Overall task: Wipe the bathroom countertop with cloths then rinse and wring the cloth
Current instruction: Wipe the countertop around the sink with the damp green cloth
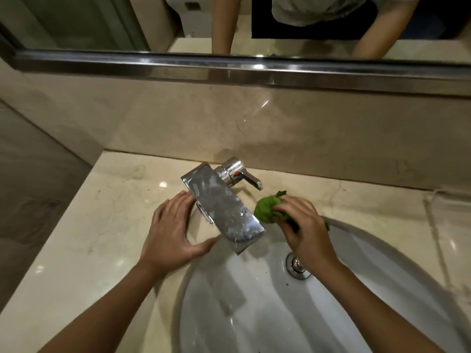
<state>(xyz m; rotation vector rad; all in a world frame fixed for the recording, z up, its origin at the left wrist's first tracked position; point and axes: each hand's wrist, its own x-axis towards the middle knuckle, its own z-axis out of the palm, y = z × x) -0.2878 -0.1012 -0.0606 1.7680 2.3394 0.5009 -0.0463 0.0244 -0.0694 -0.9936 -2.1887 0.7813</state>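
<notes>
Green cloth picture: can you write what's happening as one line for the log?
left hand: flat on countertop, touching faucet | right hand: grips bunched green cloth beside faucet | rinse: not yet begun

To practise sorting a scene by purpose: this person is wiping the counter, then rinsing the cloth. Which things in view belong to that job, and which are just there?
Part of the job: green cloth, gripped by the right hand; left hand; countertop; faucet; sink basin.
Just there: mirror; clear object at the right edge, too blurred to name.
</notes>
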